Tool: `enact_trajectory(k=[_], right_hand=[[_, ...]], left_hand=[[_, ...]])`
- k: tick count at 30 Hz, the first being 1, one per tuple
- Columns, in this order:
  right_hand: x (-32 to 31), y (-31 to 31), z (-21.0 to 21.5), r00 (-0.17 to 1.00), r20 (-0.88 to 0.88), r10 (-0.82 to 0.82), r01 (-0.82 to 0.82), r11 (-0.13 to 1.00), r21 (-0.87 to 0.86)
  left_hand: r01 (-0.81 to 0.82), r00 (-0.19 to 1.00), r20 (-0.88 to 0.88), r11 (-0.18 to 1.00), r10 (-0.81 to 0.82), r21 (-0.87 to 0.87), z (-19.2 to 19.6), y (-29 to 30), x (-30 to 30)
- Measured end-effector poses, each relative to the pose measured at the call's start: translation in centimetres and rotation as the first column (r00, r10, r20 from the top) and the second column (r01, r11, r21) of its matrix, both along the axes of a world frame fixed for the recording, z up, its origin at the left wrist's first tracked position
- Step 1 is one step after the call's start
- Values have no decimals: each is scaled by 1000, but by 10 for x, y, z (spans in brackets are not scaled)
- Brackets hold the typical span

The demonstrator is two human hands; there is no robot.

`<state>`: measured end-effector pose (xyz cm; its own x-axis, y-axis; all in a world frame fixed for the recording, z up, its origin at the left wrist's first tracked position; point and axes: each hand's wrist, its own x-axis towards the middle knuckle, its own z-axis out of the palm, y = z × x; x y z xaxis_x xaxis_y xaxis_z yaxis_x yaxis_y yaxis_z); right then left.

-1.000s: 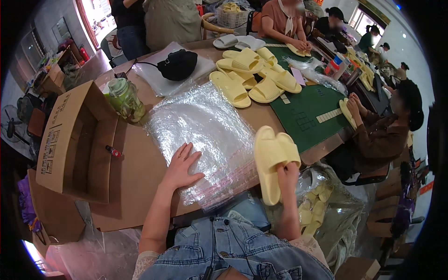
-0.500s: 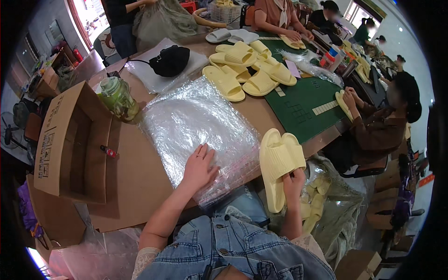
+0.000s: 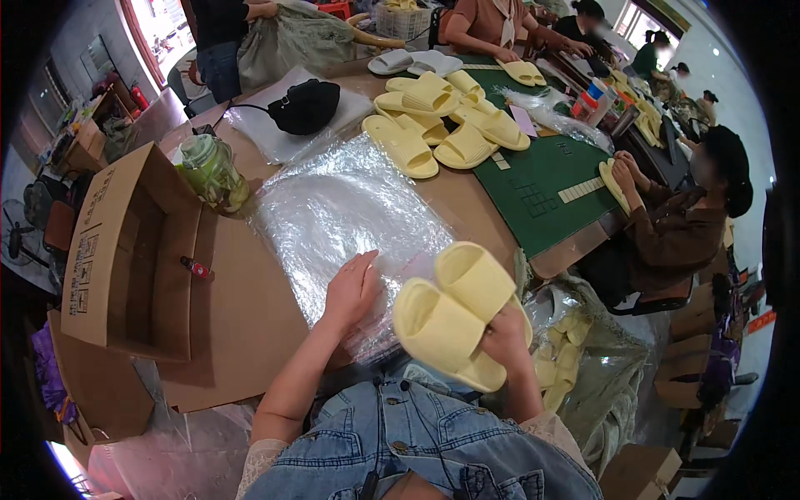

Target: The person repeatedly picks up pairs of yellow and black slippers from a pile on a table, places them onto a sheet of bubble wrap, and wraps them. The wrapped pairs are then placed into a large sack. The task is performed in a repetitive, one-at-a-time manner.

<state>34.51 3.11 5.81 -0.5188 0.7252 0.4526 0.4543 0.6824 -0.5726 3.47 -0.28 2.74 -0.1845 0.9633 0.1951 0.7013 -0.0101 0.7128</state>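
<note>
A pair of pale yellow slippers [image 3: 446, 329] is held side by side in my right hand [image 3: 507, 337], above the table's near edge, soles tilted and insides showing. The fingers grip them at the strap side, partly hidden behind the slippers. My left hand [image 3: 353, 290] rests with outstretched fingers on a stack of clear plastic bags [image 3: 333, 200], left of the slippers. Several more yellow slippers [image 3: 404, 150] lie in a heap beyond the bags.
An open cardboard box [image 3: 125, 258], a small red bottle [image 3: 195, 267] and a green-filled jar [image 3: 210, 173] stand on the left. Behind lies a black cap [image 3: 304, 107]. A co-worker [image 3: 679, 208] sits right, by a green mat [image 3: 542, 200]. A sack of slippers [image 3: 617, 358] sits below.
My right hand has swung the slippers leftward and turned them, so that their insides show and they overlap the bags' near corner. My left hand has shifted slightly, still on the bags.
</note>
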Motion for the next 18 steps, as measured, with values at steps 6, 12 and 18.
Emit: enact_trajectory(k=[6, 12, 18], right_hand=[[-26, 2, -1, 955, 280, 96, -99, 995, -3], [-37, 2, -1, 909, 415, -27, 20, 1000, 22], [-69, 1, -7, 932, 360, 32, -28, 999, -14]], left_hand=[[132, 982, 140, 991, -127, -24, 19, -8, -5], [279, 960, -33, 956, -277, 92, 34, -16, -3], [354, 876, -374, 932, -303, 74, 39, -26, 26]])
